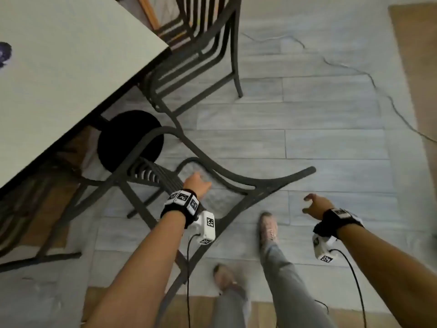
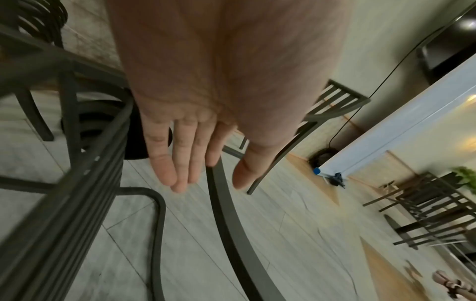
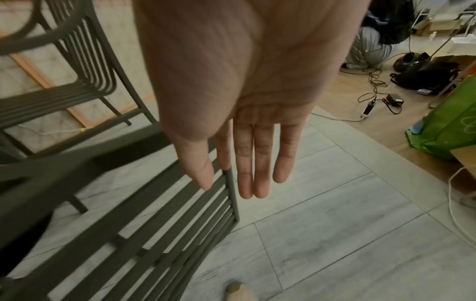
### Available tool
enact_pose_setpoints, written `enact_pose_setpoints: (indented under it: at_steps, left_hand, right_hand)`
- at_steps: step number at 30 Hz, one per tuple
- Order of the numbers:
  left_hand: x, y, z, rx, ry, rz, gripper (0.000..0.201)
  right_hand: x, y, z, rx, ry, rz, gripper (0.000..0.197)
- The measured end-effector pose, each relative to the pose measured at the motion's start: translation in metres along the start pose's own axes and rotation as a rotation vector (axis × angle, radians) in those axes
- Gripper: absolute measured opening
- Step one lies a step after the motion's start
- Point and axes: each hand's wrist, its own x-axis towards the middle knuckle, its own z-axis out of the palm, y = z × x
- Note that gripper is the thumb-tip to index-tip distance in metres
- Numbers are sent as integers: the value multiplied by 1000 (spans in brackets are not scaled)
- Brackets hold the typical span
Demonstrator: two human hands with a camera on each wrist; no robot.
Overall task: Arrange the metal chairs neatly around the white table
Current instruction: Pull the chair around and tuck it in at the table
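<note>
The white table [image 1: 71, 67] fills the upper left of the head view. A dark metal chair [image 1: 236, 181] stands at its near side, its curved top rail sweeping out to the right. My left hand [image 1: 199, 182] hovers open just inside that rail; in the left wrist view the left hand [image 2: 208, 181] has straight fingers [image 2: 177, 179] above the chair's rail [image 2: 226, 220], gripping nothing. My right hand [image 1: 312, 204] is open and apart from the rail's right end. In the right wrist view the right hand [image 3: 226, 187] hangs over the chair's slats [image 3: 154, 224]. A second metal chair [image 1: 208, 43] sits tucked at the table's far corner.
The table's round black base [image 1: 130, 138] stands under the top. My feet [image 1: 268, 228] are on the grey tile floor behind the chair. A thin cable [image 1: 354, 69] snakes across the tiles. A green bag [image 3: 448, 126] and more chairs [image 2: 432, 207] stand farther off.
</note>
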Motion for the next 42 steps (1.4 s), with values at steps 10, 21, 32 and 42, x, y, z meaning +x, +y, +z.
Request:
enact_pose_setpoints:
  at_steps: [10, 21, 32, 42]
  left_hand:
    - [68, 60, 67, -327, 149, -238, 95]
    - [69, 75, 74, -685, 189, -415, 67]
    - [-8, 35, 14, -871, 289, -338, 67]
    - [-106, -31, -36, -1019, 350, -190, 47]
  right_hand:
    - [109, 3, -27, 201, 96, -12, 56]
    - [130, 3, -42, 45, -2, -215, 37]
    - [93, -17, -81, -195, -65, -370, 46]
    - [69, -24, -74, -539, 106, -642, 16]
